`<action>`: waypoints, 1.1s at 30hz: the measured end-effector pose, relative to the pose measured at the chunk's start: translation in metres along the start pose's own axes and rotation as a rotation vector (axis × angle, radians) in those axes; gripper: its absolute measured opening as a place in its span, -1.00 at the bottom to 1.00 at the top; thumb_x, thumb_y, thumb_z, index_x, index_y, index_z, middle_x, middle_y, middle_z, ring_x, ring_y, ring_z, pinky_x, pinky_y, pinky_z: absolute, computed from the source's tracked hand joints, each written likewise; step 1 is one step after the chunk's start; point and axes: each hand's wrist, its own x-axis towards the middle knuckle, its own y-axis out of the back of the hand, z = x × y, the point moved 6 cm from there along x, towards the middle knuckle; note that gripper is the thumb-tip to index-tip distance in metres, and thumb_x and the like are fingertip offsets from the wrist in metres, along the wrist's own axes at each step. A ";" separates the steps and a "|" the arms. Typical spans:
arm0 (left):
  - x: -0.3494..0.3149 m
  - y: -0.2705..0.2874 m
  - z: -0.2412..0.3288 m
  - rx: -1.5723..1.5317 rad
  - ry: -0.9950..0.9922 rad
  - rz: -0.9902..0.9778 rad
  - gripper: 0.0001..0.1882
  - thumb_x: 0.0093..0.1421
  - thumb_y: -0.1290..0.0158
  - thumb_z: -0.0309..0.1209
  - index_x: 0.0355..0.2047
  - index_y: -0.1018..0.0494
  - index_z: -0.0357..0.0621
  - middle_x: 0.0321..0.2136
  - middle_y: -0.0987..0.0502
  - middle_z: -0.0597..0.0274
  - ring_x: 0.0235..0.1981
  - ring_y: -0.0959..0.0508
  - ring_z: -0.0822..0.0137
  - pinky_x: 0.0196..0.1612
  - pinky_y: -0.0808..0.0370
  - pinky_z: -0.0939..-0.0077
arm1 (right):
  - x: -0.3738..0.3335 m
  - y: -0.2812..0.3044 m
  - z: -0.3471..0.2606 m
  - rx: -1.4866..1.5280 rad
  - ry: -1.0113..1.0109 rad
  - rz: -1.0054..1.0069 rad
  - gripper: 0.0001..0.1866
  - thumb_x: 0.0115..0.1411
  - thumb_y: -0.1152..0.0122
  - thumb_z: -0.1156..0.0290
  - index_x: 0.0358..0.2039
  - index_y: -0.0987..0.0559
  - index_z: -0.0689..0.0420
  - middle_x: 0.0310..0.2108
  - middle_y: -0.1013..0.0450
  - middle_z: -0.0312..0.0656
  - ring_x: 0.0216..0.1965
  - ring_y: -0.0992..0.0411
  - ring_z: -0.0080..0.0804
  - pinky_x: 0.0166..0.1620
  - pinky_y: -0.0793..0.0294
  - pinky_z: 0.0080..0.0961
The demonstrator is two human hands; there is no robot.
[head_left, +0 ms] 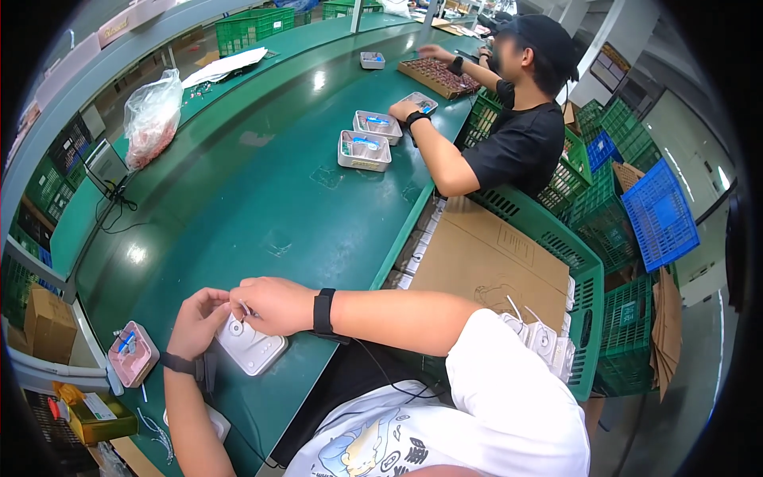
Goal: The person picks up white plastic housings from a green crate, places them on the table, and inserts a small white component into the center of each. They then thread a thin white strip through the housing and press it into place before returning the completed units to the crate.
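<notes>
A white plastic housing with rounded corners and a round feature near its top lies on the green work surface in front of me. My left hand is at its upper left, with thumb and fingers pinched together. Over its top edge, my right hand also pinches, its fingertips meeting those of the left. A small thin piece shows at the right fingertips, too small to name. Partly hidden under my left forearm is another white plastic part.
A pinkish tray with a blue part stands left of my left wrist. Thin wires lie nearby. White trays sit farther up the surface, beside a co-worker. At my right is a green crate with cardboard and white parts.
</notes>
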 end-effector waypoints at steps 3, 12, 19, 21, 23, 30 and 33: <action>-0.001 0.001 0.002 -0.002 0.010 0.005 -0.76 0.47 -0.23 -0.52 0.08 -0.56 -0.36 -0.05 -0.71 0.15 -0.04 -0.69 0.39 0.08 -0.62 0.45 | 0.001 -0.002 -0.001 0.022 -0.020 -0.026 -0.85 0.23 -0.25 0.59 -0.21 -0.64 0.09 -0.23 -0.59 0.02 -0.08 -0.60 0.09 -0.02 -0.59 -0.05; -0.001 -0.001 0.004 0.029 -0.011 0.026 -0.82 0.49 -0.23 -0.49 0.03 -0.58 -0.27 -0.15 -0.70 0.34 -0.13 -0.65 0.51 0.01 -0.59 0.53 | 0.000 -0.015 0.003 0.039 -0.036 0.051 -0.78 0.35 -0.24 0.57 -0.01 -0.53 0.15 -0.05 -0.55 0.11 0.01 -0.57 0.18 0.04 -0.57 0.03; 0.000 0.002 -0.004 -0.003 -0.020 0.019 -0.83 0.48 -0.24 -0.48 0.01 -0.60 -0.24 -0.18 -0.68 0.37 -0.16 -0.63 0.54 -0.03 -0.57 0.55 | 0.000 -0.022 0.002 0.084 0.010 0.078 -0.82 0.39 -0.23 0.54 -0.03 -0.51 0.20 -0.09 -0.55 0.10 0.00 -0.57 0.20 0.05 -0.56 0.03; 0.001 0.002 -0.006 -0.014 -0.035 0.012 -0.83 0.47 -0.25 -0.48 0.01 -0.60 -0.24 -0.18 -0.68 0.37 -0.16 -0.63 0.54 -0.04 -0.57 0.55 | 0.001 -0.021 0.002 0.084 0.022 0.060 -0.83 0.39 -0.23 0.55 -0.04 -0.51 0.21 -0.10 -0.56 0.10 0.00 -0.57 0.20 0.05 -0.56 0.03; 0.004 -0.001 -0.006 -0.012 -0.022 0.001 -0.84 0.47 -0.25 -0.48 0.00 -0.60 -0.23 -0.18 -0.69 0.37 -0.16 -0.63 0.54 -0.04 -0.57 0.55 | 0.001 -0.017 0.005 0.032 0.003 0.027 -0.83 0.36 -0.22 0.57 -0.06 -0.52 0.21 -0.12 -0.56 0.10 -0.02 -0.57 0.20 0.03 -0.55 0.03; -0.001 -0.001 -0.002 0.033 -0.022 -0.025 -0.87 0.46 -0.24 -0.50 -0.03 -0.59 -0.22 -0.18 -0.70 0.35 -0.15 -0.64 0.52 -0.03 -0.57 0.53 | 0.000 -0.020 -0.003 0.050 0.006 0.051 -0.81 0.24 -0.19 0.63 -0.13 -0.53 0.18 -0.18 -0.56 0.09 -0.07 -0.57 0.21 -0.02 -0.55 0.06; 0.000 0.002 -0.003 0.017 -0.009 -0.009 -0.89 0.46 -0.24 -0.50 -0.05 -0.59 -0.21 -0.18 -0.70 0.35 -0.15 -0.65 0.52 -0.02 -0.58 0.53 | 0.001 -0.019 0.002 0.078 -0.002 0.070 -0.80 0.19 -0.19 0.64 -0.16 -0.53 0.17 -0.20 -0.56 0.09 -0.09 -0.57 0.21 -0.04 -0.56 0.06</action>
